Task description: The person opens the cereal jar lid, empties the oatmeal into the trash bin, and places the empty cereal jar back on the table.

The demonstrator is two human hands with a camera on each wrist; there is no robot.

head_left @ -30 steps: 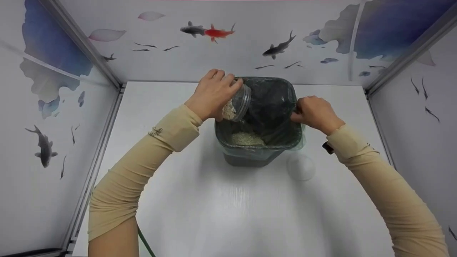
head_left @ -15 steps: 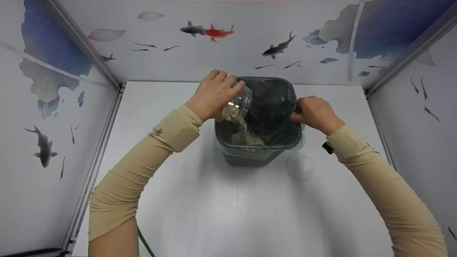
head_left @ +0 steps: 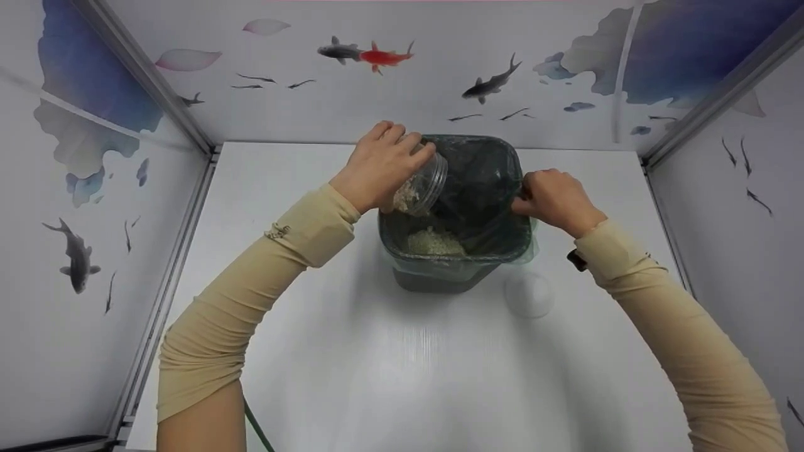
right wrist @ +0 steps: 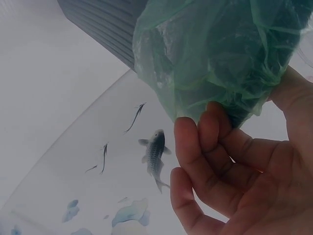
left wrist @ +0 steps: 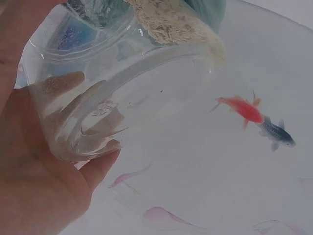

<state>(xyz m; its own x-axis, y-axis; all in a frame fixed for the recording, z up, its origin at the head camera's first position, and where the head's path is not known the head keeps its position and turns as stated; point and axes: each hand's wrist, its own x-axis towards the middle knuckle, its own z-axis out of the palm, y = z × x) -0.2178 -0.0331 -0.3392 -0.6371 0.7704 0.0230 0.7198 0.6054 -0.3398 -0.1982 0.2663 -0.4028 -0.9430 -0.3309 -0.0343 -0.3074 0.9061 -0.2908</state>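
Observation:
My left hand (head_left: pixel 381 164) grips a clear plastic jar (head_left: pixel 436 179), tipped on its side with the mouth toward the inside of a grey trash bin (head_left: pixel 433 284). Pale flakes (left wrist: pixel 171 24) lie along the jar's lower side in the left wrist view, reaching its mouth end. A green trash bag (right wrist: pixel 205 63) lines the bin and folds over its rim. On the bin's right side, my right hand (head_left: pixel 558 199) holds the rim and bag, thumb on the inner side and fingers outside. A heap of pale flakes (head_left: pixel 435 242) sits in the bag.
A clear round lid (head_left: pixel 529 295) lies on the white table (head_left: pixel 408 370), right of the bin's front. Panels with painted fish (head_left: pixel 490 81) enclose the table at the back and sides. A green cord (head_left: pixel 256 425) runs by the left arm.
Flakes streamed from the jar half a second ago; no stream shows now, and the heap in the bag looks larger. My left hand and jar shifted slightly right. The right hand stayed put.

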